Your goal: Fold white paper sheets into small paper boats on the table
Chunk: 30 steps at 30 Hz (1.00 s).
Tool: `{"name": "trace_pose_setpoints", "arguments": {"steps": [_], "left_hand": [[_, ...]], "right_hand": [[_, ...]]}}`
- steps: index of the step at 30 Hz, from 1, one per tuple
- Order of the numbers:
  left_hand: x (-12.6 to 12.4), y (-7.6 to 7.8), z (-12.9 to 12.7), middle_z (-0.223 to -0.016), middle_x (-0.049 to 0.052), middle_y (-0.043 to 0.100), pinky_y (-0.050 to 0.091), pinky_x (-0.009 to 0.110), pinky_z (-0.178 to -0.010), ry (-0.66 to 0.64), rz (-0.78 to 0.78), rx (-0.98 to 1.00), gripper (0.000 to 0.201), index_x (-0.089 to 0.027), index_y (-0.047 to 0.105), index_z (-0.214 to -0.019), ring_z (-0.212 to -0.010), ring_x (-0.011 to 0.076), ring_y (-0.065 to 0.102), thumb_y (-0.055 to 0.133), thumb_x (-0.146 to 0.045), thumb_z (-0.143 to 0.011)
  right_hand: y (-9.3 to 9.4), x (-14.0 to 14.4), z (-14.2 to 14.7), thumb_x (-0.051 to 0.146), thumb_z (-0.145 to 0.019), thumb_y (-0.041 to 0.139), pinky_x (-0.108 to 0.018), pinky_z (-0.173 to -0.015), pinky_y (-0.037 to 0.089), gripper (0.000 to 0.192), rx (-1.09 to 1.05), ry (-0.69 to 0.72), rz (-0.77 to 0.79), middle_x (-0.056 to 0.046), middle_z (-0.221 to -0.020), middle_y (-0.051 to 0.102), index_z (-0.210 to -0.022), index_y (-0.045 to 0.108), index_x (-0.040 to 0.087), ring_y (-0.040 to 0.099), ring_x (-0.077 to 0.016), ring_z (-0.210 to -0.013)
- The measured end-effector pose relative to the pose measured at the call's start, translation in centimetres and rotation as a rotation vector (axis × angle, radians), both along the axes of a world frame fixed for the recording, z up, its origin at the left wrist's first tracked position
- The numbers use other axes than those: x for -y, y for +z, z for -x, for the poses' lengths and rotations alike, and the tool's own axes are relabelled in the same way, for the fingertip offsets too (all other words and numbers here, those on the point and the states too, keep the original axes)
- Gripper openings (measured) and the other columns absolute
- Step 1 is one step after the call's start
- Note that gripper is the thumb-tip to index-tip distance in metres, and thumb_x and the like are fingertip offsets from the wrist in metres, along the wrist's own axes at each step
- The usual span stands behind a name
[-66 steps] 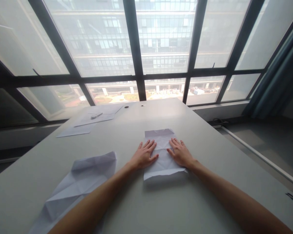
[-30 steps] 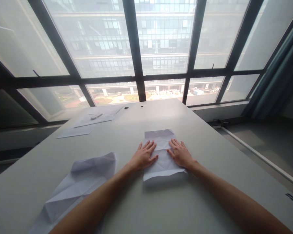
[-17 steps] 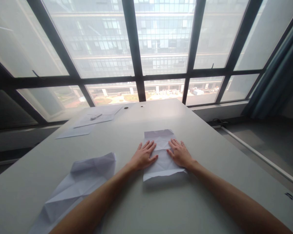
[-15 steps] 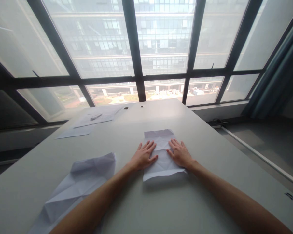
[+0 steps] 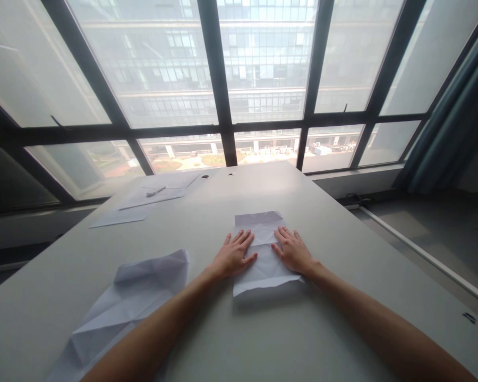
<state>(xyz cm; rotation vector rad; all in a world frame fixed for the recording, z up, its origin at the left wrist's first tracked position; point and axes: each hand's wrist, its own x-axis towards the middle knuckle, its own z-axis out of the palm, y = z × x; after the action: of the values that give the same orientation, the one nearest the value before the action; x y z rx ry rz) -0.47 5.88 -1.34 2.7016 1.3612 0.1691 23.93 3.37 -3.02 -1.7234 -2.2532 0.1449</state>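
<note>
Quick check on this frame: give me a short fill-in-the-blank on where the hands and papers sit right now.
1. Both hands lie flat on the creased ____ in the middle of the table.
2. The left hand presses the sheet's ____ edge.
3. The right hand has its fingers ____, gripping nothing.
4. The crumpled sheet lies to the ____ of the left forearm.

Missing words: paper; left; spread; left

1. Single head-worn view, looks forward and down along both forearms over the counter [image 5: 342, 223].
2. Faces the window wall [image 5: 223, 106] past the counter's far edge.
3. Near: hands mid-frame, forearms run off the bottom edge.
4. No second view.
</note>
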Motion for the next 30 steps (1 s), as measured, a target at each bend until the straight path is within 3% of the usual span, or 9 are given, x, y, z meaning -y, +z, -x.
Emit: {"name": "trace_pose_setpoints", "arguments": {"steps": [30], "left_hand": [[-0.08, -0.15, 0.07, -0.162, 0.006, 0.023, 0.013, 0.053, -0.119, -0.015, -0.021, 0.013, 0.069, -0.024, 0.031, -0.154, -0.15, 0.0277, 0.017, 0.036, -0.061, -0.097]], "right_hand": [[0.16, 0.12, 0.06, 0.045, -0.101, 0.034, -0.048, -0.119, 0.01, 0.058, 0.007, -0.006, 0.005, -0.014, -0.158, 0.032, -0.15, 0.037, 0.014, 0.023, -0.0254, -0.147]]}}
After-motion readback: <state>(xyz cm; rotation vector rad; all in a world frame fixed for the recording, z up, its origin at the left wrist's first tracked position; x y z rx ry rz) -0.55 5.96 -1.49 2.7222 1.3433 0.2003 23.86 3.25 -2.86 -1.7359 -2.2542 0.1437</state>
